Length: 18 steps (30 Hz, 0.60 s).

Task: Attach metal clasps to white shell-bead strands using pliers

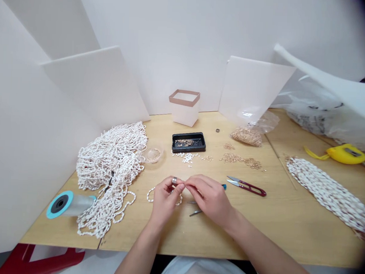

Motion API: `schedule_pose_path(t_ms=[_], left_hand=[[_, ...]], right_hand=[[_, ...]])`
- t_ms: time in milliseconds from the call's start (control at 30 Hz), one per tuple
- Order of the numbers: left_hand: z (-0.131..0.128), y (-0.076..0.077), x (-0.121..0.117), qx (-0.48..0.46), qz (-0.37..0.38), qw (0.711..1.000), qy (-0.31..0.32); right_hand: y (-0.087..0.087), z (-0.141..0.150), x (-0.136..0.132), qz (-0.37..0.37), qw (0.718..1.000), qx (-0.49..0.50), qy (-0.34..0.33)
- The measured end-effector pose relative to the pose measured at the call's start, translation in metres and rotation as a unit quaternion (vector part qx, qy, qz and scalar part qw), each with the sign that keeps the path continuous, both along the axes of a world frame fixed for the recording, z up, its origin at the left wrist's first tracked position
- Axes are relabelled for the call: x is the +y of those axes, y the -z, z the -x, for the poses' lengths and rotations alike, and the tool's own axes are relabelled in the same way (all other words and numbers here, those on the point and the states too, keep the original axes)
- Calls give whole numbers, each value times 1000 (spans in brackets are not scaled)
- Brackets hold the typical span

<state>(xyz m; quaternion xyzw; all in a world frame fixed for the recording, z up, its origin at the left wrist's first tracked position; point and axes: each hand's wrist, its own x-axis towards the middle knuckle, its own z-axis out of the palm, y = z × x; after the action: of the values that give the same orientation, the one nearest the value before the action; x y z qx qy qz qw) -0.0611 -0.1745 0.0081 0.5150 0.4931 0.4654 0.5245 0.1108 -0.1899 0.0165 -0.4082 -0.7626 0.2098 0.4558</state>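
Note:
My left hand (165, 198) and my right hand (210, 196) meet above the wooden table (287, 224), fingertips pinched together at one point. Between them they hold the end of a short strand of small white shell beads (151, 194), which loops down to the left of my left hand. A ring sits on a finger of that hand. A thin metal tool (195, 212) lies on the table under my right hand, its blue end (224, 187) showing beyond the knuckles.
A big heap of white bead strands (112, 166) lies at left beside a clear thread spool (68, 204). Ahead are a black tray (188, 142), loose beads (187, 157), gold findings (240, 158) and red-handled snips (248, 187). More strands (330, 194) and a yellow tape measure (345, 154) lie at right.

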Motion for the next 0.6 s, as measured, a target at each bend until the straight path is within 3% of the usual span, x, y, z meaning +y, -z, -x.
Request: schedule_pose_path(t_ms=[200, 600], left_hand=[[2, 4, -3, 9, 8, 1000, -16], [-1, 10, -5, 13, -10, 1000, -6]], right_hand=[[-1, 2, 4, 14, 998, -57, -6], [-4, 19, -1, 166, 983, 59, 59]])
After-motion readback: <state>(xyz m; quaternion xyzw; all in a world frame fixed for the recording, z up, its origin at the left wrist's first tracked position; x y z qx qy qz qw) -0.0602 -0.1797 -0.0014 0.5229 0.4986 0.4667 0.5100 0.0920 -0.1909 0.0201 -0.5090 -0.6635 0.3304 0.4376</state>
